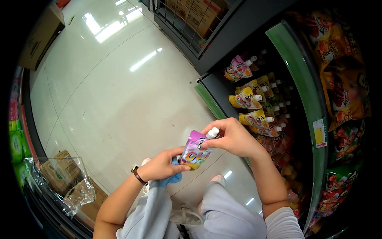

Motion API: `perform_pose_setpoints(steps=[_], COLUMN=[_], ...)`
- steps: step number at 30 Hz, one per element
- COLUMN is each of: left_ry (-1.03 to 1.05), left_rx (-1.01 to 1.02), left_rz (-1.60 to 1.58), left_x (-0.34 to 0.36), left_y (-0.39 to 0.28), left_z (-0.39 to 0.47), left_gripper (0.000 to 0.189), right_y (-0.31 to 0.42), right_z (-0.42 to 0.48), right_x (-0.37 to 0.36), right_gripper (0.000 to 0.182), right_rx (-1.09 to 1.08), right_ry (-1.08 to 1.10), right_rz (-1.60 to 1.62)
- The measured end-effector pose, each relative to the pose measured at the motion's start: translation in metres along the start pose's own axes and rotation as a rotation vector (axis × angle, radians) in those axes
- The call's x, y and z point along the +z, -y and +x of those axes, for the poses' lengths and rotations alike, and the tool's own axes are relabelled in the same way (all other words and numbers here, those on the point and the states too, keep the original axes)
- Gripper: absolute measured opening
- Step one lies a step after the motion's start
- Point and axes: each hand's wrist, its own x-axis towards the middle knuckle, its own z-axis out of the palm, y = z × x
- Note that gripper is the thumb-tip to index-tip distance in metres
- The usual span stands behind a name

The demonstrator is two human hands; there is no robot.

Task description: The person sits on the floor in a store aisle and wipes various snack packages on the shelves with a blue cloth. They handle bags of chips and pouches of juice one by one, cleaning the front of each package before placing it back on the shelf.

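A purple spouted drink pouch (195,152) with a white cap is held between both hands, tilted, over my knees. My right hand (226,137) grips its upper end just beside the cap. The lower corner is pinched by my left hand (162,164), which also has a blue cloth (173,177) bunched in its palm. To the right, on a low shelf, stand several similar pouches: a pink one (238,68) at the far end, and yellow ones (246,98) nearer. Behind and below these, more packs fade into shadow.
A green shelf edge (304,71) with a price tag (320,133) curves above the pouches, bearing snack bags (346,89). At the left are cardboard boxes (61,171), clear plastic wrap (85,194) and green packs (18,146). A wire-fronted rack (191,24) holding a carton stands ahead.
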Motion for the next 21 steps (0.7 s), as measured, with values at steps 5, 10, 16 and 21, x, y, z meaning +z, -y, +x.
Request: perform_pose_setpoints(steps=[5, 10, 16, 21], left_ry=[-0.446, -0.396, -0.319, -0.318], left_rx=[-0.185, -0.227, -0.285, -0.275], left_rz=[0.103, 0.157, 0.143, 0.133], left_x=[0.002, 0.010, 0.014, 0.013], left_y=[0.015, 0.022, 0.012, 0.008], left_z=[0.006, -0.005, -0.002, -0.001], left_gripper=[0.063, 0.057, 0.054, 0.055], right_y=[0.016, -0.001, -0.024, -0.024], right_z=[0.001, 0.042, 0.073, 0.080], right_x=[-0.011, -0.041, -0.066, -0.074], right_gripper=[0.015, 0.018, 0.019, 0.020], right_rx=[-0.133, -0.195, -0.185, -0.113], right_ry=[-0.614, -0.974, -0.992, -0.967], right_rz=[-0.027, -0.281, -0.326, -0.402])
